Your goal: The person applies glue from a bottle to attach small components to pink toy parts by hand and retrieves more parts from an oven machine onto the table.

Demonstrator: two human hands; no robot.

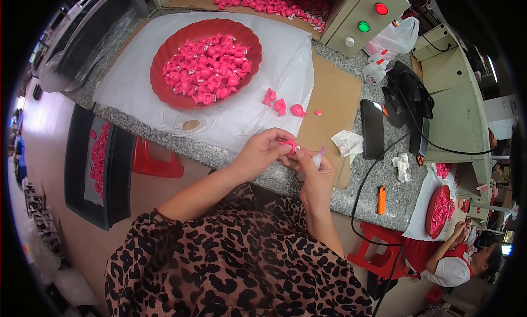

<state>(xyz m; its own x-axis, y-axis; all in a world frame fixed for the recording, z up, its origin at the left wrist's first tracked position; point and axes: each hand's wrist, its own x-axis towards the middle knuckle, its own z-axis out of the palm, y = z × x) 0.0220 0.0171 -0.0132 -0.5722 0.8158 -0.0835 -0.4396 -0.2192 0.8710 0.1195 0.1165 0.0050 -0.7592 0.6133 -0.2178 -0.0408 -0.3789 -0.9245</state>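
Between the fingertips of my left hand [266, 148] is a small pink plastic piece [289, 145] with a white spot on it. My right hand [317, 177] is closed round a small white glue bottle [317, 161] with a thin purple tip, and its fingers meet the pink piece too. Both hands are together over the near edge of the worktable. Just beyond them several loose pink pieces [280, 106] lie on white paper [285, 59] and brown cardboard [335, 92]. A red scalloped bowl [159, 92] heaped with similar pink pieces [208, 70] stands farther left.
To the right lie crumpled tissue [347, 143], a black phone [372, 129], an orange lighter [381, 200] and a black cable [362, 190]. A control box [366, 17] with coloured buttons stands at the back. A dark bin [118, 179] sits lower left; a co-worker [450, 265] works at far right.
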